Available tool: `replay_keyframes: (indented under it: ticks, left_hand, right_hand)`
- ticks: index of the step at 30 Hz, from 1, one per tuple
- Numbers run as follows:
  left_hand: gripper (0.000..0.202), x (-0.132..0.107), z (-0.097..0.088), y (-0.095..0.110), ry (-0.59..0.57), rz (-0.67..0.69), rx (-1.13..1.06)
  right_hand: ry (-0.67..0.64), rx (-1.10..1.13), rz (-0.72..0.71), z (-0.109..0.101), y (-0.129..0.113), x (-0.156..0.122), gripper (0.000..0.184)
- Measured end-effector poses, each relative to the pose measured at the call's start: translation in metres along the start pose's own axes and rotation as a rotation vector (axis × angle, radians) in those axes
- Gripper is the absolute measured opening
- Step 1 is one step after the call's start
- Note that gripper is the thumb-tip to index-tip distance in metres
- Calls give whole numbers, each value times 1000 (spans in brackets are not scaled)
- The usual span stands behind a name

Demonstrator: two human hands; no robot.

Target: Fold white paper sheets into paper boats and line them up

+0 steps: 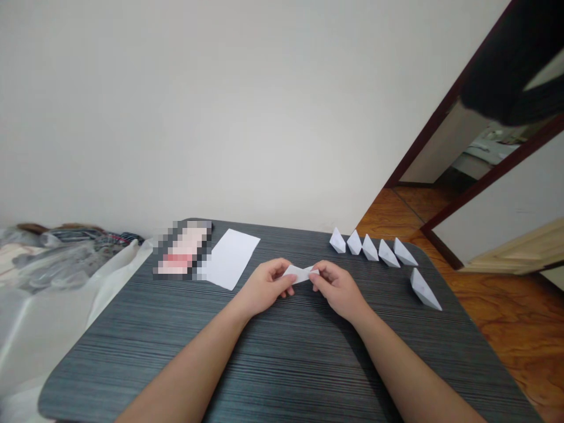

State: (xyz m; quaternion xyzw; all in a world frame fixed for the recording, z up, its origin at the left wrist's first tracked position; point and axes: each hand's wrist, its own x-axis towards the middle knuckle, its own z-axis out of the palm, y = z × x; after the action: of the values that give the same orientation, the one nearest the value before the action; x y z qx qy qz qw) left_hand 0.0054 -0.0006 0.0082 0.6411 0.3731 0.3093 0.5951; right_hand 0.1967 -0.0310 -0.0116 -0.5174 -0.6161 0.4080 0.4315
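My left hand [265, 286] and my right hand [338, 288] meet over the middle of the dark striped table [282, 358]. Both pinch a small folded piece of white paper [300, 274], one hand at each end, just above the tabletop. The fingers of both hands are closed on it. A flat white sheet of paper [231, 257] lies to the left, beyond my left hand. Several folded white paper boats [370, 248] stand in a row at the far right of the table, and one more paper boat [423, 288] sits apart, nearer the right edge.
A blurred-out rectangular object [183, 249] lies beside the flat sheet. White cloth and a heap of clothes and plastic [57, 258] lie left of the table. A plain wall is behind. Wooden floor [497, 305] and a doorway [480, 153] are to the right.
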Motion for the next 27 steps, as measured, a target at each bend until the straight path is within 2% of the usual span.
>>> replay_keyframes:
  ticks: [7, 12, 14, 22, 27]
  left_hand:
    - [22, -3, 0, 1, -18, -47, 156]
    - [26, -2, -1, 1, 17, -60, 142]
    - [27, -2, -1, 1, 28, -57, 141]
    - [30, -3, -1, 4, 76, -39, 170]
    - [30, -2, -2, 3, 80, -35, 205]
  right_hand:
    - [-89, -44, -37, 3, -8, -2, 18]
    - [69, 70, -61, 3, -2, -3, 11]
    - [87, 29, -119, 2, 0, -4, 9]
    - [37, -228, -308, -2, -4, -2, 23]
    - [34, -274, -351, -1, -5, 1, 23]
